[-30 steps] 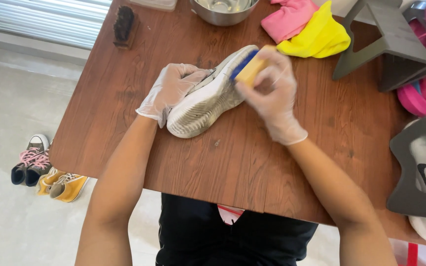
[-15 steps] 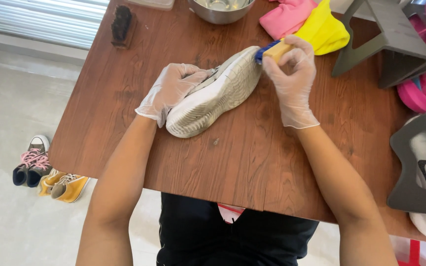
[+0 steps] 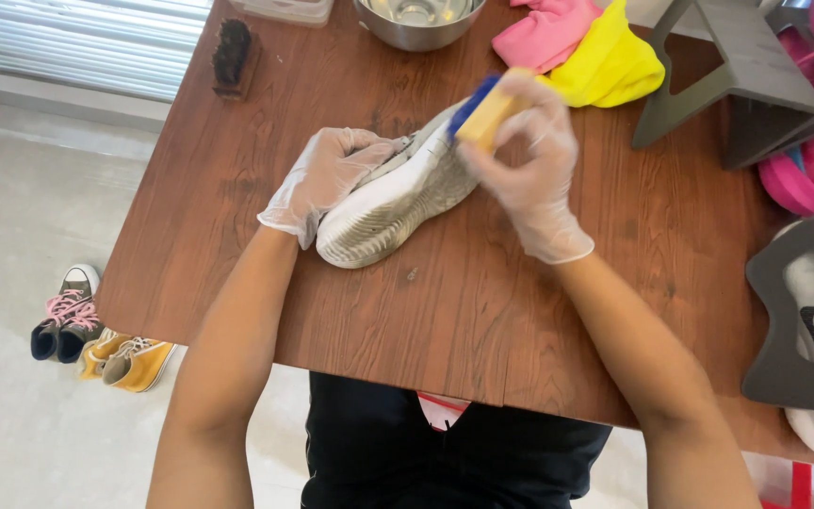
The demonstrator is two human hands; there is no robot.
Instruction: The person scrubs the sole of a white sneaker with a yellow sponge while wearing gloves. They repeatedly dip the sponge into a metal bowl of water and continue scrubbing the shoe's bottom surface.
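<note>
We see no labels, signs or screens; only a clear plastic container [image 3: 286, 9] (mostly cropped) sits at the table's [image 3: 237, 179] far edge.

Shoe at the centre of the worktop

A shoe [image 3: 396, 193] lies on its side mid-worktop [image 3: 482, 320], between the hands: left hand [image 3: 324, 177] on its upper, right hand [image 3: 528, 170] pressing a brush [image 3: 482, 108] to its far end. Behind it stands a bowl [image 3: 418, 19], with cloths [image 3: 581, 45] to the bowl's right and a second brush [image 3: 233, 57] to its left. Small shoes [image 3: 96, 335] sit on the floor, left of the worktop.
</note>
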